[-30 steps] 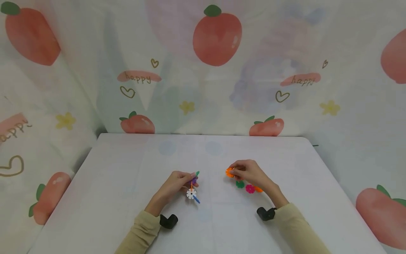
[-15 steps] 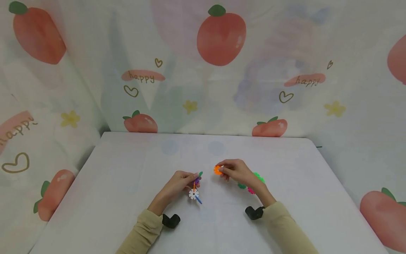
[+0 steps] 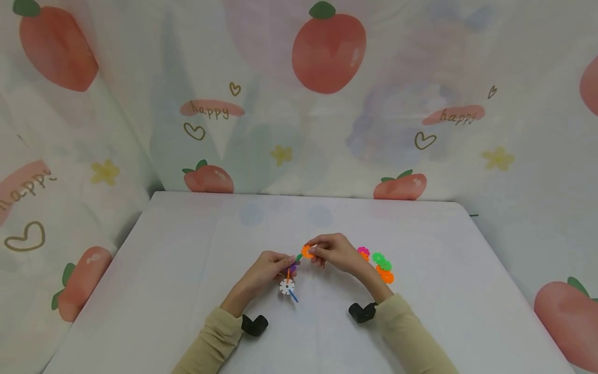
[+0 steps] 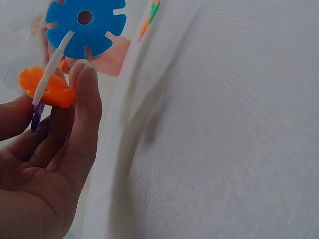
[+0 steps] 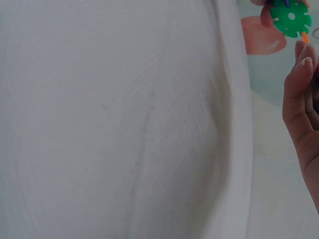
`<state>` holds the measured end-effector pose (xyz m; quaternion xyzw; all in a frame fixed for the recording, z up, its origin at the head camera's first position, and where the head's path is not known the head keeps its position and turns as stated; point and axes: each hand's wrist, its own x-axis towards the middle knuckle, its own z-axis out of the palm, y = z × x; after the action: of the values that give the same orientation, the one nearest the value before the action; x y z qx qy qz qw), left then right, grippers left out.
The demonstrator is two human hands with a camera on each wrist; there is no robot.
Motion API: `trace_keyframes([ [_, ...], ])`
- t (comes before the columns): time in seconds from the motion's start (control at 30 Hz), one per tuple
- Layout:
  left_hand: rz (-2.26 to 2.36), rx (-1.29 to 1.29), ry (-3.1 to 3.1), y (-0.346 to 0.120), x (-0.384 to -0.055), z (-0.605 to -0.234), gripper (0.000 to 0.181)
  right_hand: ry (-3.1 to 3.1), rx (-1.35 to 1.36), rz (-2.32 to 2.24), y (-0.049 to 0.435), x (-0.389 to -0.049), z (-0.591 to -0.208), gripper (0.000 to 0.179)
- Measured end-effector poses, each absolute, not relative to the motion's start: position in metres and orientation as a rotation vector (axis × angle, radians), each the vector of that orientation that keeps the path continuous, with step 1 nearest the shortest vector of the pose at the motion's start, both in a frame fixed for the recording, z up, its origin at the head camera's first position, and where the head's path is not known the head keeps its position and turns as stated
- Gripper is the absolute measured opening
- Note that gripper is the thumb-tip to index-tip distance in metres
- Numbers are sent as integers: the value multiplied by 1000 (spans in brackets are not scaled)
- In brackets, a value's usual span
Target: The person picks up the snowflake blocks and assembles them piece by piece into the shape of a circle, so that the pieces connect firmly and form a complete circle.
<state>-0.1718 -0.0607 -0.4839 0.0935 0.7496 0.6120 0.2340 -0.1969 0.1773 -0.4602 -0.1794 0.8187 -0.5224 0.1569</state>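
Note:
My left hand (image 3: 268,270) pinches a joined chain of notched plastic discs above the table. In the head view the chain shows a green disc (image 3: 299,257) on top, a purple disc (image 3: 293,268), an orange one seen edge-on, a white disc (image 3: 287,286) and a blue disc (image 3: 293,296) low down. The left wrist view shows the blue disc (image 4: 99,40) and an orange disc (image 4: 57,94) large. Thumb and fingers of my right hand (image 3: 338,253) pinch a single orange disc (image 3: 306,251). Its edge is at the green disc; whether they interlock I cannot tell.
Several loose discs lie on the white-covered table (image 3: 210,234) right of my right hand: a pink disc (image 3: 363,251), a light green disc (image 3: 379,258) and orange ones (image 3: 386,276) among them. A fruit-print cloth (image 3: 322,135) stands behind the table.
My right hand has carried the orange disc left from beside the loose discs to the chain's green disc. The left hand has stayed nearly in place with the chain.

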Motion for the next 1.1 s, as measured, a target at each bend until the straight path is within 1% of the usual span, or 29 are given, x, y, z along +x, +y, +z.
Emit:
trace_keyframes([
  [0.37,1672,255,2076,-60,-169,-485,39,2291,-466,-1536,177,-195,-468,23],
  [0.57,1710,265,2047,-59,-168,-484,36,2276,-527,-1551,175,-194,-465,22],
  [0.83,1726,245,2050,-54,-163,-481,30,2269,-538,-1521,176,-193,-466,20],
  [1.0,1720,269,2046,-52,-161,-480,29,2260,-593,-1492,177,-194,-466,20],
  [1.1,1711,311,2057,-51,-161,-479,31,2258,-560,-1511,179,-195,-466,20],
])
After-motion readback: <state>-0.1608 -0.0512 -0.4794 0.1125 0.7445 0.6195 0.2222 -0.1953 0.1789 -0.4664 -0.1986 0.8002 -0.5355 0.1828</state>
